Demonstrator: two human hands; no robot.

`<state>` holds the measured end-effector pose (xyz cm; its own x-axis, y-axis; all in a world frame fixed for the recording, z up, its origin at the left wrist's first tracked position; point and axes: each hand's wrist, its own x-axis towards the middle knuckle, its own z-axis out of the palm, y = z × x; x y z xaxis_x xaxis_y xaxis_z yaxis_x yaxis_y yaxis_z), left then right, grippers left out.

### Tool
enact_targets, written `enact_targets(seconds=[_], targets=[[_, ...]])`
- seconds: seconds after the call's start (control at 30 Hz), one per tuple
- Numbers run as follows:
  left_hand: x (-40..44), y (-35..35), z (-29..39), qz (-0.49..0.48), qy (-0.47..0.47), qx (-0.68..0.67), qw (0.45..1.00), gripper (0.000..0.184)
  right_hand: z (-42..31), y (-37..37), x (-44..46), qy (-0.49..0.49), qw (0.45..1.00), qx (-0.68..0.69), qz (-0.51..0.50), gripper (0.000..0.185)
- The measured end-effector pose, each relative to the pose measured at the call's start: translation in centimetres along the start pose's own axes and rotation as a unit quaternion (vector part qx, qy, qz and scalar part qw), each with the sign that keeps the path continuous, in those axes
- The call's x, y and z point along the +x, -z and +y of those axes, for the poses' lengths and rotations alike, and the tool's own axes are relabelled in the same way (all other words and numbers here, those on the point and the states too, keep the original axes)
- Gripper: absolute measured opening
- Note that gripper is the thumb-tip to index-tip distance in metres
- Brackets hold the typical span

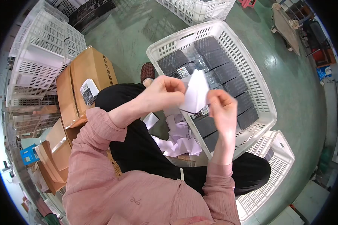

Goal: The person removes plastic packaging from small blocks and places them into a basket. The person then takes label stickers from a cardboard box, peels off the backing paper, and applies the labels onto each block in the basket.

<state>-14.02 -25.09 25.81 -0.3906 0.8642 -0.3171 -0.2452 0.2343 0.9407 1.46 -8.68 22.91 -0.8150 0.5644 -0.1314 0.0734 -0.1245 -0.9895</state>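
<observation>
A folded piece of white paper (196,93) is held up between my hands over a white plastic crate (260,85). My left hand (162,92) pinches it at the left side. At its right edge, the fingers of my right hand (224,109) are closed on it, slightly blurred. Below, the crate holds several black boxes (234,87) packed in rows, some under clear shiny film. A printed black-and-white label (183,72) shows just behind the paper, partly hidden by it.
Crumpled paper scraps (179,138) lie between my legs and the crate. Printed sheets (89,92) rest on a cardboard box (94,66) at my left. Stacked white crates (45,48) stand farther left. Another white crate (285,152) sits at right, and a flat trolley (285,28) stands at upper right.
</observation>
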Motion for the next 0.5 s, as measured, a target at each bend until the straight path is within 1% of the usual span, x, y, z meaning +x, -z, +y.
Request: enact_targets(seconds=[0.03,0.07,0.1,0.13,0.17,0.2,0.23,0.27,0.3,0.33,0.37,0.4,0.43,0.5], targets=[[0.0,0.9,-0.4,-0.014,-0.008,0.057,0.998,0.007,0.0,1.1,0.5,-0.021,0.998,-0.022,0.061,0.012],[0.0,1.7,-0.8,-0.028,-0.017,0.113,0.993,0.008,0.4,2.2,1.0,-0.020,0.993,-0.021,0.115,0.014],[-0.3,1.8,0.0,-0.110,0.006,0.160,0.981,0.010,1.2,3.4,1.5,0.002,0.983,-0.046,0.177,0.015],[-1.3,1.1,0.8,-0.122,-0.034,0.293,0.948,0.006,1.8,4.6,1.7,0.022,0.979,-0.058,0.193,0.016],[-1.5,0.9,-0.2,-0.169,-0.054,0.394,0.902,0.008,1.5,4.8,1.5,0.029,0.982,-0.031,0.182,0.015],[-1.5,0.6,-1.5,-0.188,-0.013,0.518,0.834,0.008,1.1,4.9,1.4,0.035,0.985,-0.004,0.169,0.013],[-1.3,0.4,-2.7,-0.200,0.013,0.594,0.779,0.013,0.9,4.6,1.4,0.057,0.990,0.010,0.127,0.012],[-1.1,0.1,-2.6,-0.116,-0.052,0.565,0.815,0.018,0.8,4.0,1.3,0.078,0.993,0.025,0.082,0.011],[-0.9,-0.2,-2.2,-0.032,-0.116,0.529,0.840,0.023,0.3,3.6,1.0,0.103,0.994,0.010,0.018,0.018],[-0.7,0.0,-1.4,0.043,-0.208,0.464,0.860,0.032,-0.1,3.1,0.8,0.115,0.993,-0.006,-0.034,0.024],[0.1,0.0,-1.2,0.088,-0.183,0.357,0.912,0.035,-0.6,2.7,0.7,0.127,0.988,-0.022,-0.086,0.031],[0.7,0.1,-0.6,0.134,-0.155,0.243,0.948,0.037,-1.1,2.3,0.6,0.125,0.984,-0.035,-0.123,0.043],[0.7,0.6,0.2,0.103,-0.097,0.189,0.972,0.042,-1.6,1.7,0.6,0.131,0.980,-0.016,-0.151,0.044],[1.1,0.6,-0.6,0.042,-0.167,0.198,0.965,0.046,-2.6,0.6,0.5,0.130,0.972,0.000,-0.198,0.045]])
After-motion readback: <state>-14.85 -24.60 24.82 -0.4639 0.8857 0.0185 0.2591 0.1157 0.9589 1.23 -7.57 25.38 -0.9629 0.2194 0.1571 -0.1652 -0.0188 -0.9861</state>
